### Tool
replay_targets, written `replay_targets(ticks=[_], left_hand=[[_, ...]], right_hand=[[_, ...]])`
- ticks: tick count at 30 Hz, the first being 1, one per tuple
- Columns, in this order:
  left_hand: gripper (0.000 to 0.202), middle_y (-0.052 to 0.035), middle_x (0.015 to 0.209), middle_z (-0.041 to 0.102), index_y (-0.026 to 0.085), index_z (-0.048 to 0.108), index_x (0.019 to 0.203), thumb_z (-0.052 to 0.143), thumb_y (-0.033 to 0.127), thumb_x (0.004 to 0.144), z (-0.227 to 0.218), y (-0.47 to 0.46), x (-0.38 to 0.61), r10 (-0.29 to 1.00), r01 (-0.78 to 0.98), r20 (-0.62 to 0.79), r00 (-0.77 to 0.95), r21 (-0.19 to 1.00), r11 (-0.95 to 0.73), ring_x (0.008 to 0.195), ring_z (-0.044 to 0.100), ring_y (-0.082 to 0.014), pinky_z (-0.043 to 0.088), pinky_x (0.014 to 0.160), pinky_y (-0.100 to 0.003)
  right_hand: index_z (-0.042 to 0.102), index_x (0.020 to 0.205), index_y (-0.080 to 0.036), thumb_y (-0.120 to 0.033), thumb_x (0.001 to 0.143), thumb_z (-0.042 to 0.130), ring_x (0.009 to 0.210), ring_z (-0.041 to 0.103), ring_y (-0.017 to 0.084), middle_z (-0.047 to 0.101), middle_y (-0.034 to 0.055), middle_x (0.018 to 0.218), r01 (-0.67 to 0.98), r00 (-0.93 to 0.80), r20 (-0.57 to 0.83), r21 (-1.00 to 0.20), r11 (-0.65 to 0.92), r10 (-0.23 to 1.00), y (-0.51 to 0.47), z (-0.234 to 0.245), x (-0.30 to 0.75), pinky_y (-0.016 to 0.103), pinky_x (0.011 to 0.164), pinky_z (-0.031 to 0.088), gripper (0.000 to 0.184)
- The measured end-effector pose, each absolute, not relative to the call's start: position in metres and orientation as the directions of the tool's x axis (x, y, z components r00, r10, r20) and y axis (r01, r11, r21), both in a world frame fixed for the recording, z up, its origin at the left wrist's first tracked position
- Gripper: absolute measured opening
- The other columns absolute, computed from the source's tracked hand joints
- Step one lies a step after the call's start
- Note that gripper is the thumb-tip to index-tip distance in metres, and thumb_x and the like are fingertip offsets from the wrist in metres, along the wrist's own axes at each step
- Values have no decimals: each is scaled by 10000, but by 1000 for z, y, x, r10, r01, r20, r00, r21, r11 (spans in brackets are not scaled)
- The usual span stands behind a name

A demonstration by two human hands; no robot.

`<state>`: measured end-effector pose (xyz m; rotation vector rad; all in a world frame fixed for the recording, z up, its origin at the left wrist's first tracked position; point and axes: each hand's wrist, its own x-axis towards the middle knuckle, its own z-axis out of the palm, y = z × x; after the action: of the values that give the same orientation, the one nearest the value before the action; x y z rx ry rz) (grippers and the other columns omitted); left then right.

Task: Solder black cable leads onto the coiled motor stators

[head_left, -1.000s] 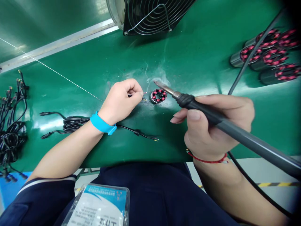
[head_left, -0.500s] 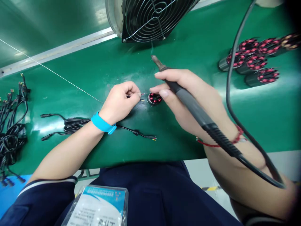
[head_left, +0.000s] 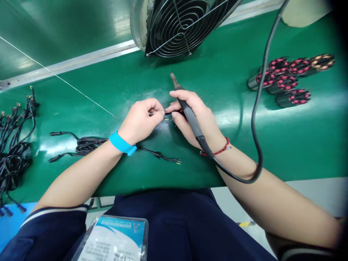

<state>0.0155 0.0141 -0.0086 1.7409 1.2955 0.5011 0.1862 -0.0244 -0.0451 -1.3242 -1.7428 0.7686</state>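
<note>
My left hand point(head_left: 141, 119), with a blue wristband, pinches the stripped end of a thin black cable point(head_left: 157, 114) on the green bench point(head_left: 223, 119). My right hand point(head_left: 195, 117) meets it fingertip to fingertip and covers most of a small red-wound stator point(head_left: 180, 112). A soldering iron point(head_left: 187, 108) lies gripped across the right hand, its tip pointing up and away toward the fan. Its black cord point(head_left: 255, 108) loops over my right forearm.
A wire-guarded fan point(head_left: 182, 25) stands at the back. Several red-wound stators point(head_left: 285, 78) lie at the right. A coiled black cable point(head_left: 87, 143) lies under my left wrist, and a heap of cables point(head_left: 13, 152) at the far left. A thin solder wire point(head_left: 67, 85) crosses the bench.
My right hand swung in from the right to the stator. The iron's tip lifted off the stator and now points away toward the fan. My left hand stayed put.
</note>
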Motion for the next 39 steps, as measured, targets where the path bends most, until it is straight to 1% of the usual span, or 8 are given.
replay_targets(ticks=[5,10,14,19,22,28,36,39], left_hand=[[91,27,670,609,156,596,687,554,140,766,-7,15,15,908,528,-181,378,848,-51,632,497,-92,417,652,-237],[98,21,687,601,160,599,710,542,169,789,-9,15,14,905,478,-149,398,876,-66,659,514,-100,419,666,-246],[54,31,683,565,175,586,776,535,168,791,-12,15,13,912,462,-146,384,885,-52,640,497,-103,411,640,-253],[76,42,656,499,184,509,726,537,130,771,-13,15,13,921,443,-126,369,895,-55,611,455,-94,390,610,-245],[72,37,673,524,180,522,729,544,139,784,-15,15,12,920,420,-64,386,900,-114,624,473,-94,403,615,-240],[63,12,784,631,176,616,784,625,214,834,-18,14,7,856,376,162,490,847,-376,769,566,-123,464,732,-255],[91,-3,848,689,184,681,806,610,160,856,-14,11,9,785,390,257,564,754,-528,846,612,-138,493,805,-270],[125,-1,811,673,182,687,793,582,133,842,-13,11,9,790,428,239,564,734,-528,781,598,-129,485,740,-262]], right_hand=[[518,1260,-286,-160,827,515,952,682,206,720,-6,903,481,-117,251,-832,276,961,-22,-45,185,430,953,527,451],[498,1288,-319,-175,845,510,939,669,218,721,-2,925,512,-80,232,-825,239,970,-25,-43,186,439,921,533,466],[462,1324,-349,-209,836,532,992,638,246,718,13,992,569,-76,370,-746,346,926,-31,-42,187,474,946,517,513],[496,1281,-315,-197,850,536,896,615,240,706,12,923,569,-135,522,-655,497,843,-32,-42,183,451,840,512,449],[494,1276,-310,-183,853,542,879,620,233,689,2,882,553,-137,491,-682,478,860,-30,-45,183,445,833,509,444],[463,1282,-293,-223,846,596,752,634,180,645,-23,830,397,-63,404,-829,394,912,-29,-47,185,404,794,554,461],[451,1281,-304,-334,862,637,699,629,161,647,-34,809,310,-32,406,-865,395,914,-26,-52,185,358,729,579,460],[471,1283,-300,-340,872,635,698,639,159,656,-35,795,317,-12,429,-855,411,903,-27,-52,186,356,724,591,444]])
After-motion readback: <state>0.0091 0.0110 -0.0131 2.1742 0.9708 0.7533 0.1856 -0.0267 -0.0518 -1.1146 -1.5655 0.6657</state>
